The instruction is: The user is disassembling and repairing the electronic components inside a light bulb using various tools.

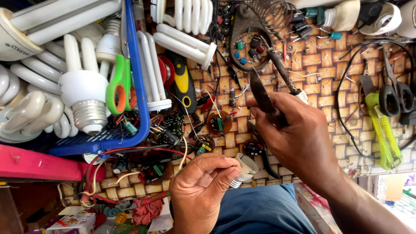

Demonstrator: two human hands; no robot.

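- At the far left a blue plastic basket sits on the bench, heaped with white spiral and tube lamps (too many overlap to count them), and one pair of green-handled scissors lies across them.
- Below the basket lies one pink flat bar, with loose red and white wires beside it.
- The surface is a woven-pattern mat, tan and brown, strewn with small capacitors and three round circuit boards, one of which, brown, lies near the middle.
- One yellow-and-black tool handle lies just right of the basket.
- The left hand is low in the middle, fingers pinched closed around a white lamp base with a metal screw end, held above the person's blue-clad lap.
- The right hand is clenched on dark pliers, tips pointing up-left, above the lamp base.
- At the right lie one pair of black scissors and a yellow-green cutter, ringed by a black cable.
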